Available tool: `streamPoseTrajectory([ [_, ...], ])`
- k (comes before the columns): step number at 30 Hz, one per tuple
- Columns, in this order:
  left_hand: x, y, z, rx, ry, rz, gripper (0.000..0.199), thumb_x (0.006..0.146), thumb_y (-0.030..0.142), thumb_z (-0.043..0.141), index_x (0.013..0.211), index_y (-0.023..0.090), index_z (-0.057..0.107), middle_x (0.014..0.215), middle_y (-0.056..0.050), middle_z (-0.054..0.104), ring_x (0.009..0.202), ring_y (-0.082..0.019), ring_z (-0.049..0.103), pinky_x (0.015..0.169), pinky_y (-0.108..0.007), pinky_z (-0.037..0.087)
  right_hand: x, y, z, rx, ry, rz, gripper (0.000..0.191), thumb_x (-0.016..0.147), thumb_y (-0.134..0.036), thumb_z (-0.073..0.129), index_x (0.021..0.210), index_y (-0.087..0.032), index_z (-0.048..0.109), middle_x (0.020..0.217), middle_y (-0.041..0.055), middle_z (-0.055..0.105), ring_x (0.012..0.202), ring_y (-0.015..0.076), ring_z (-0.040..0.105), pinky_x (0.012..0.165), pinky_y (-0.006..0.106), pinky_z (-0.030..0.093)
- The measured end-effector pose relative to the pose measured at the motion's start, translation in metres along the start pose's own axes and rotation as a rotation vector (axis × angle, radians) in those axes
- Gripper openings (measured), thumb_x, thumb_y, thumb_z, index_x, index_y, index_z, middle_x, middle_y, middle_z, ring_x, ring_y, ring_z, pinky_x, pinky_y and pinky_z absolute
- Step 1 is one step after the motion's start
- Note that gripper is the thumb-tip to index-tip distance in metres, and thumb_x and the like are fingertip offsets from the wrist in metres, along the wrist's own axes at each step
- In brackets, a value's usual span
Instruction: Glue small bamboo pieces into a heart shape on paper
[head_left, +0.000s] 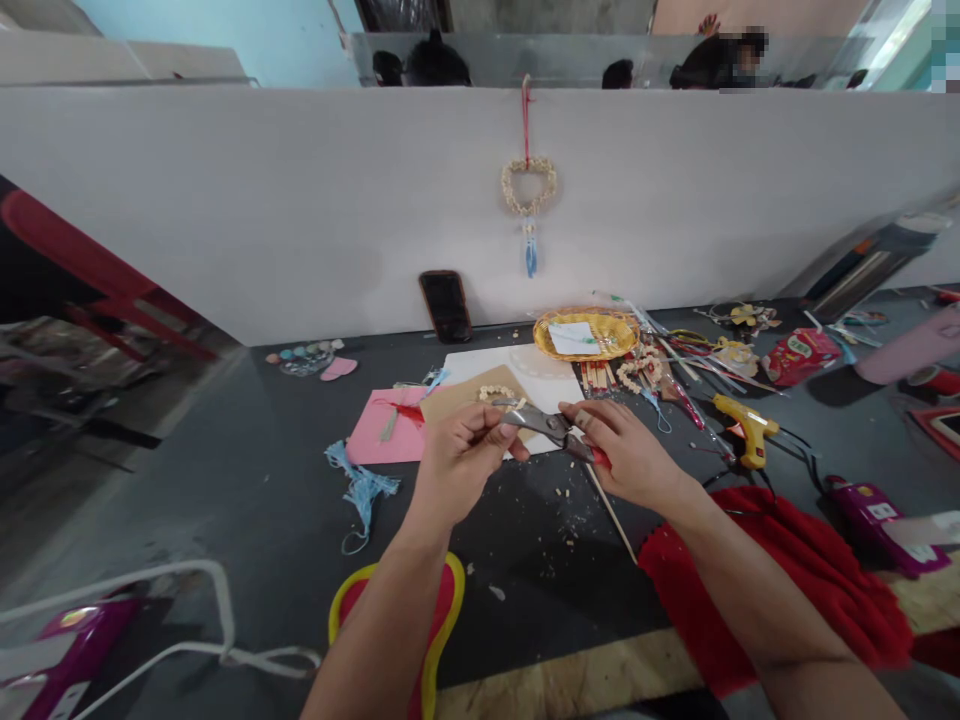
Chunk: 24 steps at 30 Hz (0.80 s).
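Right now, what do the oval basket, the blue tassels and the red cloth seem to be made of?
The basket looks like rattan or bamboo, slightly glossy: woven yellow strips show. The blue tassels seem to be fine thread, perhaps silky, with loose strands. The red cloth is probably fleece or towelling, matt and fuzzy-looking.

Red-yellow item: partly hidden by left forearm; bottle: cut off by right edge; rear heads: partly hidden.
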<state>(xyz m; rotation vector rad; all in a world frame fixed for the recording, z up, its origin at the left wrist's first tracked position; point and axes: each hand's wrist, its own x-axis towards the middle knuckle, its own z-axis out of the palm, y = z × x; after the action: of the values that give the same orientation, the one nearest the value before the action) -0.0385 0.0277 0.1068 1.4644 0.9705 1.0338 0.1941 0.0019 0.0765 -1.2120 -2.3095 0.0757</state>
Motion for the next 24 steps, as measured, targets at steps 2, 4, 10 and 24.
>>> streamPoseTrajectory([
  [2, 0.001, 0.0, 0.001, 0.0, 0.011, -0.014, 0.026, 0.084, 0.038, 0.063, 0.073, 0.015, 0.065, 0.064, -0.004, 0.065, 0.043, -0.006, 0.035, 0.042, -0.022, 0.025, 0.0, 0.001, 0.0, -0.008, -0.018, 0.011, 0.068, 0.076, -0.003, 0.047, 0.141, -0.016, 0.041, 0.124, 0.0152, 0.057, 0.112, 0.0278, 0.054, 0.094, 0.048, 0.05],
  [4, 0.002, -0.001, 0.003, -0.016, 0.021, -0.031, 0.028, 0.082, 0.04, 0.065, 0.073, 0.014, 0.065, 0.063, -0.005, 0.065, 0.042, -0.006, 0.035, 0.042, -0.022, 0.024, 0.001, 0.003, -0.001, -0.021, -0.028, 0.023, 0.069, 0.074, -0.002, 0.047, 0.141, -0.017, 0.041, 0.126, 0.015, 0.057, 0.113, 0.0277, 0.054, 0.095, 0.049, 0.049],
  [10, 0.005, 0.003, 0.003, -0.2, -0.041, -0.173, 0.034, 0.073, 0.045, 0.074, 0.072, 0.014, 0.06, 0.054, -0.003, 0.064, 0.036, -0.002, 0.026, 0.038, -0.02, 0.014, 0.0, 0.006, -0.007, 0.008, -0.061, -0.016, 0.071, 0.073, -0.001, 0.046, 0.142, -0.015, 0.038, 0.136, 0.0143, 0.051, 0.122, 0.027, 0.049, 0.102, 0.049, 0.045],
  [24, 0.006, 0.006, 0.005, -0.266, -0.071, -0.199, 0.037, 0.071, 0.044, 0.076, 0.067, 0.014, 0.056, 0.053, -0.004, 0.064, 0.035, -0.001, 0.029, 0.037, -0.018, 0.018, -0.001, 0.007, -0.006, 0.0, -0.059, -0.007, 0.069, 0.074, -0.001, 0.046, 0.141, -0.017, 0.041, 0.126, 0.0144, 0.057, 0.114, 0.0272, 0.055, 0.094, 0.047, 0.05],
])
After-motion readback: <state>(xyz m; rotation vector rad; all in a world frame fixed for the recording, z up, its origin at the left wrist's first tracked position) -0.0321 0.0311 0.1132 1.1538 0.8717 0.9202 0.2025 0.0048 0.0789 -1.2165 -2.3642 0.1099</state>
